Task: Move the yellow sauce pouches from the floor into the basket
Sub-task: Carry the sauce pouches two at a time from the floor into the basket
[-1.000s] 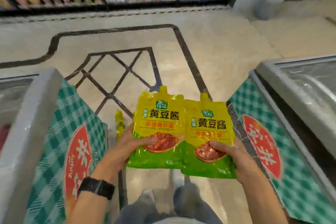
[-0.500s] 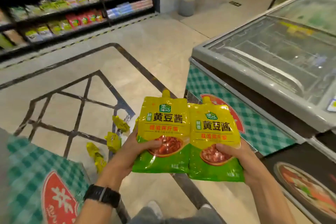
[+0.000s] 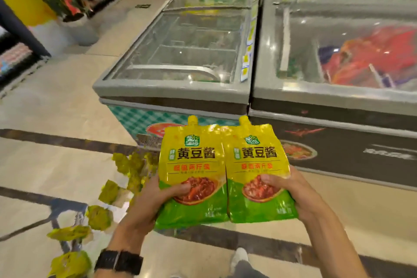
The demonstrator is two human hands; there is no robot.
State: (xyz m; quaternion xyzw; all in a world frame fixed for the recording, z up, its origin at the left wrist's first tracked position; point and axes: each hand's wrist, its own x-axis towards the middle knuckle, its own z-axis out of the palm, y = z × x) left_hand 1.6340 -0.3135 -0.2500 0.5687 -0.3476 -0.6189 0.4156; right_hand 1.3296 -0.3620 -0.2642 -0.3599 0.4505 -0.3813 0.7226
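Two yellow-and-green sauce pouches are held upright side by side in front of me. My left hand (image 3: 144,205) grips the left pouch (image 3: 191,165) by its lower edge, thumb on the front. My right hand (image 3: 300,194) grips the right pouch (image 3: 257,165) the same way. Several more yellow pouches (image 3: 99,216) lie scattered and blurred on the floor at the lower left. No basket is in view.
Two glass-topped chest freezers stand ahead, one with a green checked front (image 3: 176,52) and one with a dark front (image 3: 338,52). Store shelves (image 3: 13,56) and a potted plant (image 3: 74,27) are at the far left. My shoe (image 3: 240,255) shows below.
My view has swung to the right, from the open floor and shelves to the freezers. Both hands keep the same grip on the two pouches.
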